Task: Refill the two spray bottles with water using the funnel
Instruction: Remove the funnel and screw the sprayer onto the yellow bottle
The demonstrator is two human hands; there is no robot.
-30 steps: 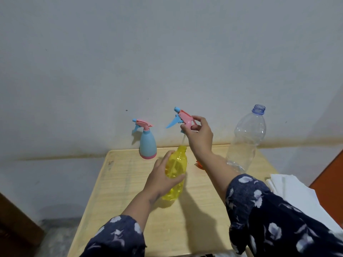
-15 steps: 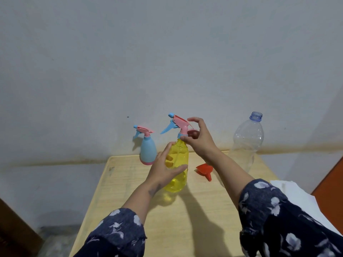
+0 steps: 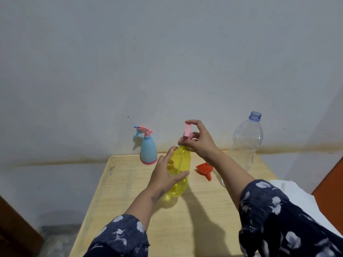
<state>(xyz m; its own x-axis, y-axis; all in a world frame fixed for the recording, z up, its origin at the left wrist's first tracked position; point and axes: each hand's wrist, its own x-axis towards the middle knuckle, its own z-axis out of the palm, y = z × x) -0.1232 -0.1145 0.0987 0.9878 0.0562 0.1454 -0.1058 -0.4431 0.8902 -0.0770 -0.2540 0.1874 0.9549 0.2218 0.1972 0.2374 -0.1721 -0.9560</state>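
Your left hand (image 3: pixel 163 175) wraps the yellow spray bottle (image 3: pixel 179 171) upright on the tabletop (image 3: pixel 194 219); your right hand (image 3: pixel 198 140) pinches its pink trigger head (image 3: pixel 187 131) at the neck. The blue spray bottle (image 3: pixel 148 151) stands capped behind, the red funnel (image 3: pixel 204 168) lies unused beside, and the clear water bottle (image 3: pixel 246 140) stands uncapped. Whether either bottle holds water cannot be told.

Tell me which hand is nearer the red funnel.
Right. The right hand grips the spray head above the yellow bottle, its wrist just above the red funnel; the left hand holds the bottle's far side.
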